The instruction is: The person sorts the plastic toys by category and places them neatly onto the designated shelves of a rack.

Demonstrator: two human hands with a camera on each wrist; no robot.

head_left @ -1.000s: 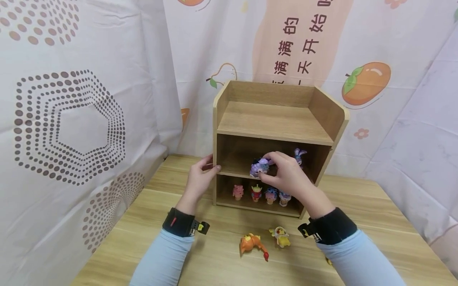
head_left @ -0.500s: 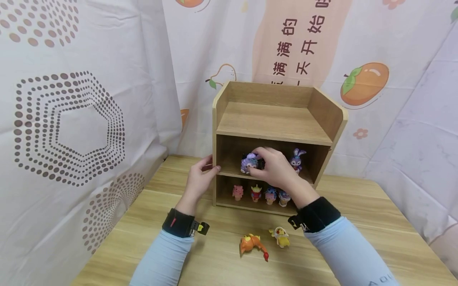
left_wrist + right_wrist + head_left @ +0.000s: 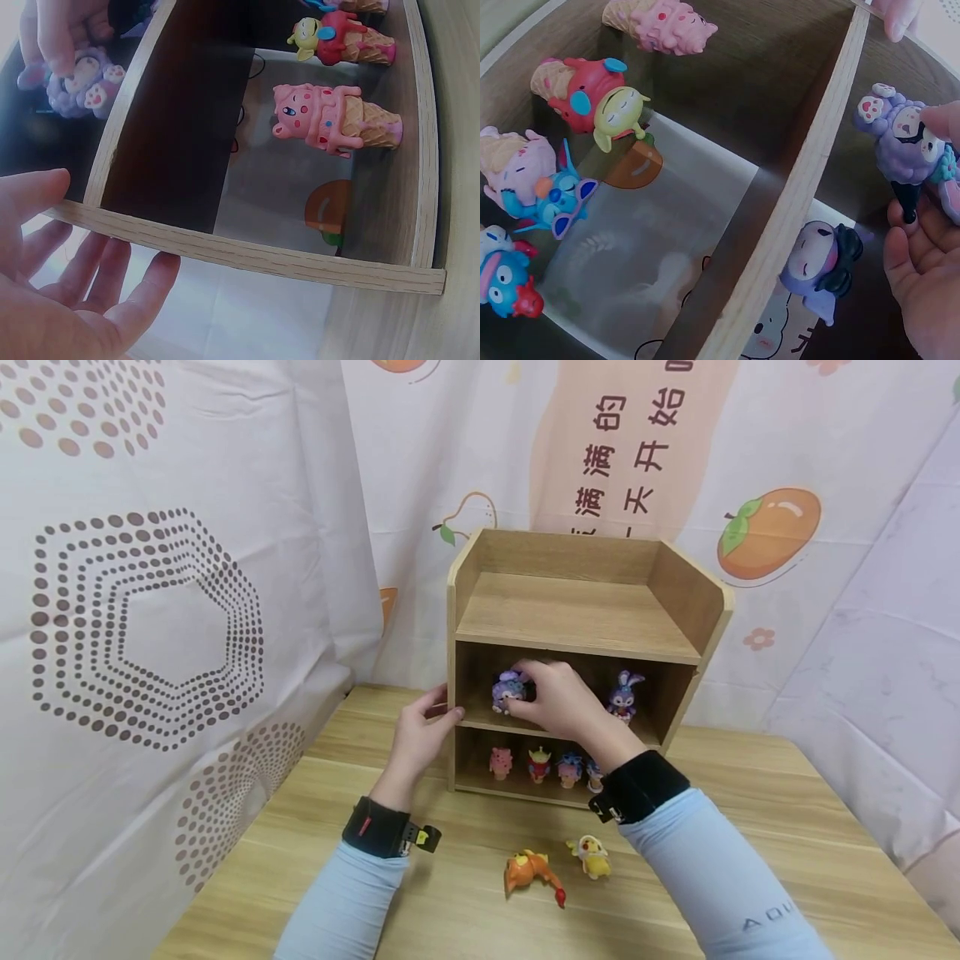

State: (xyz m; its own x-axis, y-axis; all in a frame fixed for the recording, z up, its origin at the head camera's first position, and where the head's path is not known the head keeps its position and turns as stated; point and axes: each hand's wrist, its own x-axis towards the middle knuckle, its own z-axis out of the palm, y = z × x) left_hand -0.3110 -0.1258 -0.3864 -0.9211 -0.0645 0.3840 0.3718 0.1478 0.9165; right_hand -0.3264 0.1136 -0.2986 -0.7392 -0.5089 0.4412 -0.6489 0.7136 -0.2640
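Note:
My right hand (image 3: 561,700) pinches a fluffy purple figurine (image 3: 509,692) at the left end of the shelf unit's middle compartment. In the right wrist view the figurine (image 3: 904,139) shows white paw pads and a black pointed part beside the fingers. A lilac figurine with a black bow (image 3: 814,259) stands close by; my right hand hides it from the head view. My left hand (image 3: 422,731) grips the left side panel of the wooden shelf unit (image 3: 577,610), thumb at the front edge (image 3: 34,191) and fingers along the outside.
A purple rabbit figurine (image 3: 622,696) stands at the middle compartment's right. Below are several ice-cream-cone figurines, including a pink one (image 3: 500,763) and a green-headed one in red (image 3: 538,765). On the table lie an orange figurine (image 3: 531,870) and a yellow one (image 3: 592,857).
My right hand has carried the purple figurine leftward and deeper into the middle compartment, uncovering the rabbit figurine. The left hand keeps its place on the side panel.

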